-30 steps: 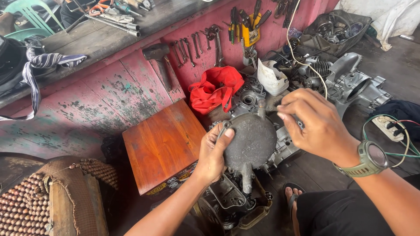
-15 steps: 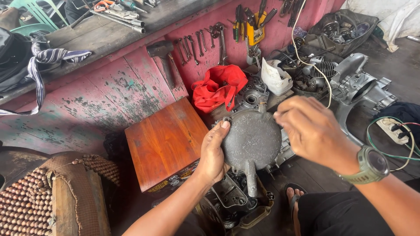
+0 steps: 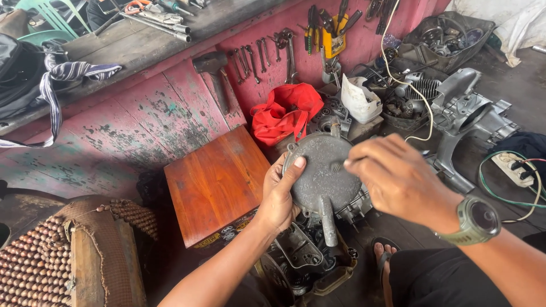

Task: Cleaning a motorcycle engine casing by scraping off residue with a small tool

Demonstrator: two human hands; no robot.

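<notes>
Workshop floor, dark & greasy, backed by a low red wooden bench wall (image 3: 142, 113) w/ peeling paint. Far left: a beaded seat cover (image 3: 34, 256) over worn brown padding, cut off at the frame edge. Above it a striped cloth (image 3: 74, 77) hangs off the grey bench top (image 3: 142, 45). A hammer (image 3: 213, 71) leans head-up against the wall; a row of wrenches (image 3: 256, 54) hangs just beside it. Below, a small red-brown wooden stool (image 3: 216, 182) stands on the floor.

Left hand (image 3: 281, 193) grips the left rim of a round grey metal engine cover (image 3: 323, 170), thumb pressed on its face, fingers behind & out of view. The cover is held tilted up at centre frame, above an engine block (image 3: 307, 261) that it partly hides. A red cloth bag (image 3: 284, 113) lies behind it, near the wall; pliers & screwdrivers sit in a yellow holder (image 3: 333, 34).

Right hand (image 3: 398, 179), w/ a green watch (image 3: 475, 219) on the wrist, is closed narrow on a thin tool (image 3: 341, 165) whose tip touches the cover's face; too blurred to tell what kind. Right of that: a white plastic jug (image 3: 361, 99), a white cable (image 3: 406, 85), a silver engine casing (image 3: 472, 113), a crate of parts (image 3: 443, 37), and a green wire w/ a power strip (image 3: 517, 167), cut off at the edge. A sandalled foot (image 3: 384, 256) shows under the forearm.
</notes>
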